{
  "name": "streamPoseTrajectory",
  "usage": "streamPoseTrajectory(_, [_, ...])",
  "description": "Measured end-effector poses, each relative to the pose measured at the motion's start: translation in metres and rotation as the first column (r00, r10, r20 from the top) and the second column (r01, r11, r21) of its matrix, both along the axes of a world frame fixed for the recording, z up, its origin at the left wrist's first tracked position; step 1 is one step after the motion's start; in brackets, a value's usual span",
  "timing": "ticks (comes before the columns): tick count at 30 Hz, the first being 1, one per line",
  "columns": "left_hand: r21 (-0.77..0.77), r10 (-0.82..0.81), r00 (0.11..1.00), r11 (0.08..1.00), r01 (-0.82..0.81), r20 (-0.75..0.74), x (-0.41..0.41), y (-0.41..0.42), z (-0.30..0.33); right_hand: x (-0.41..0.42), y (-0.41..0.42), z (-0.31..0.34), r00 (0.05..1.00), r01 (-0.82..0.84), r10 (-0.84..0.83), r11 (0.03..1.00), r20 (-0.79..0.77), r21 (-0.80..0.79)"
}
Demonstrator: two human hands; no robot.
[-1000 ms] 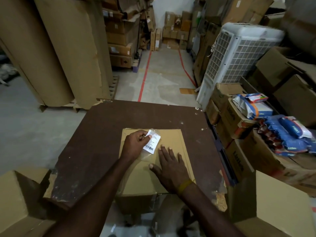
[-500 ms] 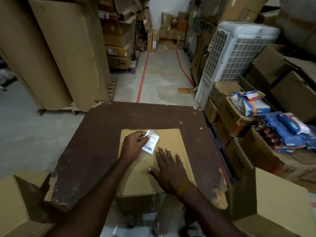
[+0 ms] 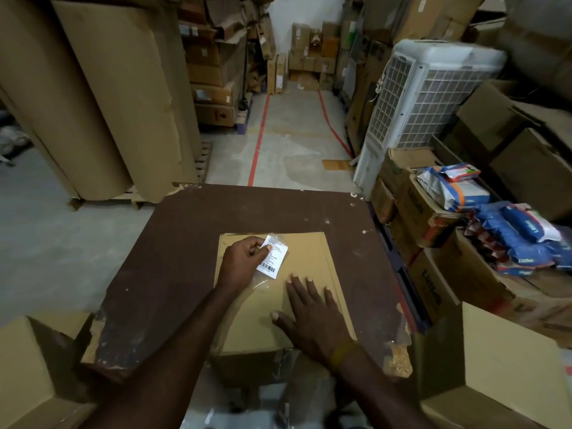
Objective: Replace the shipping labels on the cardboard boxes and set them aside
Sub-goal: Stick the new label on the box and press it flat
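From the head camera, a flat tan cardboard box (image 3: 297,274) lay on a worn dark-brown wooden surface (image 3: 173,243), its near end reaching past the chipped front edge. The left hand (image 3: 240,263) was over the far left part of the box top, and its grip was closed on a small white shipping label with a printed barcode (image 3: 274,257), thumb and fingertips pinching the label's left edge. The label stood tilted, its barcode end toward the person, and a piece of clear film (image 3: 263,281) hung around and below it, down to the box top. Whether the label's lower edge was stuck to the cardboard could not be told.

The right hand (image 3: 312,317) lay flat on the near right part of the box, palm down, fingers spread and pointing away from the person; its grip was open and held nothing. A yellow band (image 3: 342,354) circled that wrist.

Right of the surface stood stacked brown cartons (image 3: 414,212) with blue and white packets (image 3: 520,236) piled on top, and behind them a white grilled air cooler (image 3: 427,97). To the far left, tall brown paper rolls (image 3: 102,97) stood upright on a wooden pallet (image 3: 202,159). A concrete floor aisle marked by red tape lines (image 3: 258,144) ran away between stacks of boxes.
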State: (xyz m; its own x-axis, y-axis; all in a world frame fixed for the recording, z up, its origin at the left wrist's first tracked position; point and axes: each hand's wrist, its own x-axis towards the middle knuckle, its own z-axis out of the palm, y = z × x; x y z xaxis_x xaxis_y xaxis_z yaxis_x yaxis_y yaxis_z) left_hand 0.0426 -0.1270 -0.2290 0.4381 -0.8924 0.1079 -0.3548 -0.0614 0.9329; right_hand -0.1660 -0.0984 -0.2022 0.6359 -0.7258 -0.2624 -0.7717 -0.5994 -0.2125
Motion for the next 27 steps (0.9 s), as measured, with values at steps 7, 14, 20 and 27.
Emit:
streamPoseTrajectory(7, [-0.006, -0.012, 1.0, 1.0, 0.012, 0.009, -0.001, 0.001, 0.002, -0.005, -0.006, -0.001, 0.998, -0.019, 0.017, 0.999, -0.067, -0.033])
streamPoseTrajectory(14, [-0.004, -0.009, 1.0, 1.0, 0.009, 0.012, 0.001, -0.001, -0.001, 0.016, -0.009, 0.0, 0.999, 0.032, -0.033, 0.999, -0.033, -0.015])
streamPoseTrajectory(20, [-0.011, -0.011, 1.0, 1.0, 0.011, -0.001, 0.0, -0.001, 0.0, -0.004, 0.005, 0.001, 0.997, -0.015, 0.013, 1.0, -0.077, -0.021])
streamPoseTrajectory(27, [-0.002, -0.018, 0.999, 1.0, 0.018, 0.039, 0.002, -0.003, -0.003, 0.024, -0.02, 0.001, 0.998, 0.054, -0.054, 0.999, -0.019, -0.003])
